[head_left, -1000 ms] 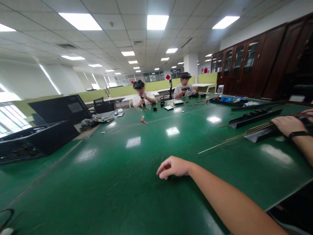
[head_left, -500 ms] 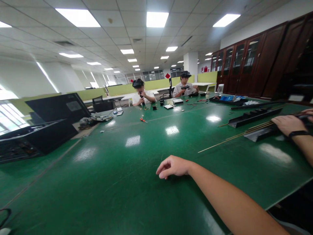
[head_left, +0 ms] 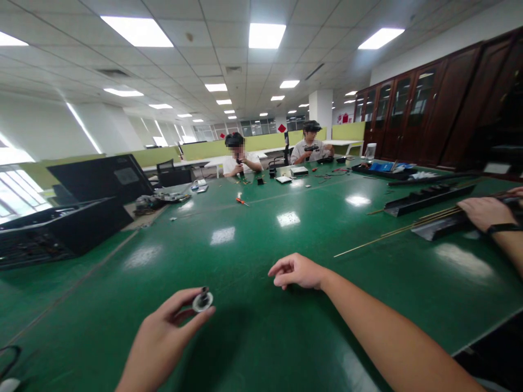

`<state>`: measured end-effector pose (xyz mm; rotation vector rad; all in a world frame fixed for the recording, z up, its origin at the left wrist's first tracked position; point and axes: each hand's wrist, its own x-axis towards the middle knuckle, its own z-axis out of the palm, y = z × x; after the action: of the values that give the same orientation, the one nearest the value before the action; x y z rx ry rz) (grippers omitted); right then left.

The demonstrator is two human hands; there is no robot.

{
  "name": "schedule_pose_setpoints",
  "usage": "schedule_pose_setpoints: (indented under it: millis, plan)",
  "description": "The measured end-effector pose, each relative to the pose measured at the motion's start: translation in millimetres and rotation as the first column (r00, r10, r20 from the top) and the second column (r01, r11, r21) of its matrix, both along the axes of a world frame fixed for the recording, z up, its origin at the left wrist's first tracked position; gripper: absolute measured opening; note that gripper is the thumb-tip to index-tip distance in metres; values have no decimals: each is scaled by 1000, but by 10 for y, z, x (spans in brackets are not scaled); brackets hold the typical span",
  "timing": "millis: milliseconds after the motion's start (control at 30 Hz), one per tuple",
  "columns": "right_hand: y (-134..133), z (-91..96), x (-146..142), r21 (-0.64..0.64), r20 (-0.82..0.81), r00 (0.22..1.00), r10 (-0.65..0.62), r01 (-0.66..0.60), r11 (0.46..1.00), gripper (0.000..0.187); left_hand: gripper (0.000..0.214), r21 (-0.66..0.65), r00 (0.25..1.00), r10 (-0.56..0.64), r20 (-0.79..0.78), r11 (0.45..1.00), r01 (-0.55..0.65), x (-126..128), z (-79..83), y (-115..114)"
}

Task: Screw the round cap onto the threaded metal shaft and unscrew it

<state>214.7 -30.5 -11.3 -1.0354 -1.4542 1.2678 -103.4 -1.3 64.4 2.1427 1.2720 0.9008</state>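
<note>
Above the green tabletop [head_left: 245,337], my left hand [head_left: 163,324] pinches a small round part [head_left: 203,301] between thumb and fingers. The part has a pale ring-shaped flange and a dark stub sticking up through it; its exact kind is unclear. My right hand [head_left: 301,272] hovers low over the table to the right. Its fingers are loosely bent with the thumb apart, and nothing shows in them. A gap of bare green surface separates the two hands.
At right, a co-worker's hand [head_left: 486,213] with a black wristband rests by thin brass rods [head_left: 373,239] and black metal channels [head_left: 429,200]. An orange screwdriver [head_left: 241,201] lies further back. A black computer case [head_left: 61,231] stands left. Two people sit across the table.
My left hand has come into view from below, holding the small round part. My right hand has stayed nearly in place, and the camera view has shifted slightly.
</note>
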Motion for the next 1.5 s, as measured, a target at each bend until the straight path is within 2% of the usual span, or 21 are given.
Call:
schedule_pose_setpoints:
  millis: [67,167,233,300,400,500,667,767,1000,1300,1500]
  plan:
    - [34,-25,64,61,11,995,-97,96,993,44,43,-68,988,-154,-10,986,153,398,-45,82]
    - [65,-54,151,138,39,975,-220,213,967,55,36,-78,964,-257,-70,965,252,905,-162,166]
    - [58,-57,180,222,96,952,-291,265,938,58,32,-35,950,-298,-96,955,296,1110,-267,210]
    - [32,-48,179,349,206,917,-342,258,901,61,28,40,937,-335,-102,939,341,1207,-379,255]
    - [-17,-26,143,444,321,870,-373,209,871,65,27,114,911,-405,-84,904,412,1221,-524,328]
    - [-47,-12,99,456,398,841,-366,165,875,63,28,82,883,-467,-41,880,469,1192,-627,401]
    - [-55,-15,42,422,469,803,-368,162,892,47,35,17,932,-357,64,934,356,1201,-707,460]
    - [-55,-25,4,400,497,788,-363,162,902,38,31,6,934,-343,95,939,344,1210,-718,450]
    - [-70,3,-51,408,505,777,-376,169,897,32,28,25,922,-371,111,929,370,1205,-711,410]
    - [-87,33,-67,453,545,740,-393,135,881,16,23,50,911,-400,101,916,397,1211,-701,377]
    - [-67,11,-59,452,566,725,-392,124,883,12,22,66,911,-405,79,914,400,1209,-687,376]
